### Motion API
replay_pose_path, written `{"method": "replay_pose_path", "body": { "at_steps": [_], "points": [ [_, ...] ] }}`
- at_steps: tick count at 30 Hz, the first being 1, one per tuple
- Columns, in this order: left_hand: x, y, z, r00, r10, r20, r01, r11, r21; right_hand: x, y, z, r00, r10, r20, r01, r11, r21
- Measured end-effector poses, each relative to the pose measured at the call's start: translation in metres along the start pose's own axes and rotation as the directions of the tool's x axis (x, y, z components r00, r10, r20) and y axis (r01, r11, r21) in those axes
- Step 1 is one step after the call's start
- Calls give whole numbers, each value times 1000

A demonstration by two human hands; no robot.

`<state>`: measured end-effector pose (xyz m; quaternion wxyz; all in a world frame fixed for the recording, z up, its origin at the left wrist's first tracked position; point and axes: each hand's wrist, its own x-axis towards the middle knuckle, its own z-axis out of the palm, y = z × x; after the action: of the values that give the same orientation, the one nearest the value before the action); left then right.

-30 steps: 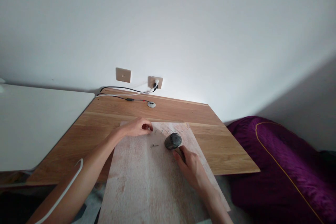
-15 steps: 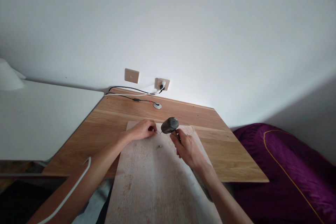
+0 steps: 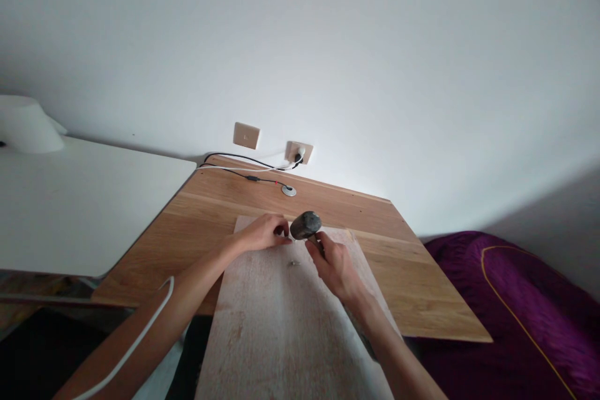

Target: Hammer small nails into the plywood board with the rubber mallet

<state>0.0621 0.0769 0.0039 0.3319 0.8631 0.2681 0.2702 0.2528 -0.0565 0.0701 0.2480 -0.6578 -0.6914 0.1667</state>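
Note:
A pale wooden board (image 3: 281, 319) lies lengthwise on a brown wooden desk (image 3: 210, 212) and sticks out over its near edge. My right hand (image 3: 335, 265) is wrapped round the handle of a hammer, whose dark head (image 3: 305, 225) hangs just above the board's far end. My left hand (image 3: 265, 234) rests on the board beside the hammer head, fingertips pinched on a small nail that I can barely see. A couple of loose nails (image 3: 294, 263) lie on the board between my hands.
A white table (image 3: 79, 200) with a white lamp shade (image 3: 23, 125) adjoins the desk on the left. Cables (image 3: 244, 169) run to a wall socket (image 3: 297, 152); a switch plate (image 3: 246, 135) is beside it. A purple beanbag (image 3: 515, 300) sits at the right. A white cord (image 3: 140, 331) crosses my left arm.
My right hand lifted the hammer off the board and brought its head up next to my left fingertips. The view shifted, so everything sits further right.

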Motion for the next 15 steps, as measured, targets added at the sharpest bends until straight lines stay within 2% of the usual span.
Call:
{"method": "replay_pose_path", "body": {
  "at_steps": [3,8,15],
  "points": [
    [0,2,1,1000,-24,-19,24,1000,-19,-2,3,-4,999,43,22,-44,998,39],
    [0,9,-3,999,-29,45,30,999,-23,-4,4,-6,999,42,10,-43,998,42],
    [0,7,-4,1000,12,12,-12,1000,-20,-1,-8,1,999,-51,8,51,998,-21]
  ]
}}
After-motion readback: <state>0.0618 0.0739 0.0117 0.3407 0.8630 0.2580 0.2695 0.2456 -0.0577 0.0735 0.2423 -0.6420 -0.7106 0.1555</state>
